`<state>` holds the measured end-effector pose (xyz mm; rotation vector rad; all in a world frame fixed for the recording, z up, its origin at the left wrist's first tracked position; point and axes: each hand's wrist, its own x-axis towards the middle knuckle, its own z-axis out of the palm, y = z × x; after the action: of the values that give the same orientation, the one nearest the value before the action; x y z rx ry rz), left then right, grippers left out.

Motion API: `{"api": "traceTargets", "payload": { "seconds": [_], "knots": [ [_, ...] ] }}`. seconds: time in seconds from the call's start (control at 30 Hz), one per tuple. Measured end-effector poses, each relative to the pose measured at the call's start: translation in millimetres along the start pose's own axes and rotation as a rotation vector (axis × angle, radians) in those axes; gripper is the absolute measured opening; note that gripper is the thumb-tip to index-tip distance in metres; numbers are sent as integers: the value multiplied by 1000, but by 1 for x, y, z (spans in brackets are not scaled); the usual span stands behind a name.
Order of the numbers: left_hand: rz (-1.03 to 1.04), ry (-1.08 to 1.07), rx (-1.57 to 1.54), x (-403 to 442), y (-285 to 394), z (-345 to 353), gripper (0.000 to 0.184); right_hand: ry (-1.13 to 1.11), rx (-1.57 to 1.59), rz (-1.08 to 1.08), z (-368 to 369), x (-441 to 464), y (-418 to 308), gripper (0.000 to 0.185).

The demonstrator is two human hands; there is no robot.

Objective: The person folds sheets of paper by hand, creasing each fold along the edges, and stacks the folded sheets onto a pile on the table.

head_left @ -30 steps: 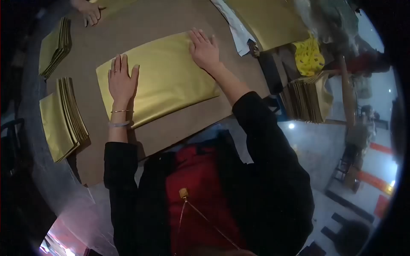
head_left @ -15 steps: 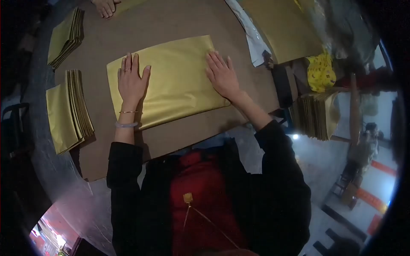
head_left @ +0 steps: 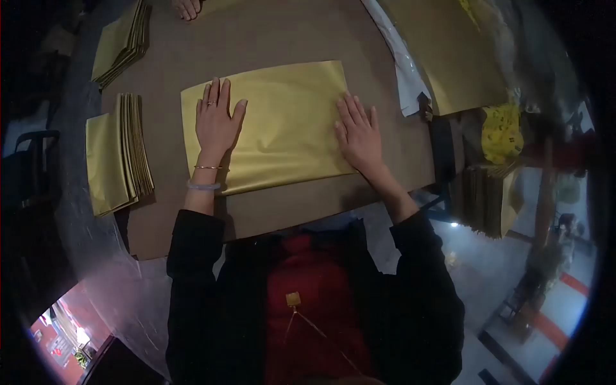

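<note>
A gold sheet of paper (head_left: 282,122), its near edge looking folded, lies on the brown tabletop covering (head_left: 308,202) in front of me. My left hand (head_left: 217,125) rests flat on its left part, fingers stretched out and thumb apart. At the sheet's right edge lies my right hand (head_left: 359,135), also flat with fingers extended, partly on the paper and partly beside it. Neither hand grips anything. Slight creases show in the paper between the hands.
Folded gold stacks stand at the left, one nearer (head_left: 119,157) and one farther (head_left: 122,45). Another person's hand (head_left: 187,8) is at the far edge. Large gold sheets (head_left: 449,58) lie far right, above a yellow bag (head_left: 502,135) and another paper stack (head_left: 482,199).
The whole view has shifted, so the table sits further right in it. My right hand has slid slightly outward along the sheet's right edge; the left stays flat on the paper.
</note>
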<state>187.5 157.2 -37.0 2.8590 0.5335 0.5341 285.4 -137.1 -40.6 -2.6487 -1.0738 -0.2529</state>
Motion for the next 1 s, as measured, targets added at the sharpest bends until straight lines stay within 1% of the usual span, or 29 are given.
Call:
{"api": "traceTargets", "payload": {
  "seconds": [0.07, 0.17, 0.47, 0.57, 0.63, 0.67, 0.73, 0.8, 0.87, 0.9, 0.93, 1.0],
  "knots": [
    [-1, 0, 20, 1, -4, 4, 60, -54, 15, 24, -4, 0, 0, 48],
    [-1, -17, 20, 1, -5, 5, 61, -15, 38, 15, -4, 0, -1, 46],
    [-8, -6, 31, 0, -4, 6, 62, -72, -6, -20, -13, -30, 0, 47],
    [2, 17, 52, 1, -4, 7, 62, -65, -45, -39, -12, -30, 1, 47],
    [46, 130, 198, -2, 3, 7, 59, -77, -98, -57, -16, -28, -3, 48],
    [27, 32, 192, 0, 22, -9, 55, -76, -85, -70, -15, -28, -2, 48],
    [70, 135, 110, -10, 68, -5, 54, -94, -64, -39, -11, -29, 0, 49],
    [102, 59, -40, -23, 123, 3, 47, -98, -40, -55, -17, -28, -8, 49],
    [23, -118, -64, -34, 171, 20, 48, -108, -86, -29, -14, -26, -2, 48],
    [65, -93, -105, -47, 183, 27, 49, -58, -101, -77, -8, -27, 3, 47],
    [109, -70, -147, -57, 190, 31, 50, -61, -85, -100, -6, -26, 5, 47],
    [78, -66, -179, -61, 192, 33, 49, -66, -81, -87, -6, -28, 6, 47]
  ]
}}
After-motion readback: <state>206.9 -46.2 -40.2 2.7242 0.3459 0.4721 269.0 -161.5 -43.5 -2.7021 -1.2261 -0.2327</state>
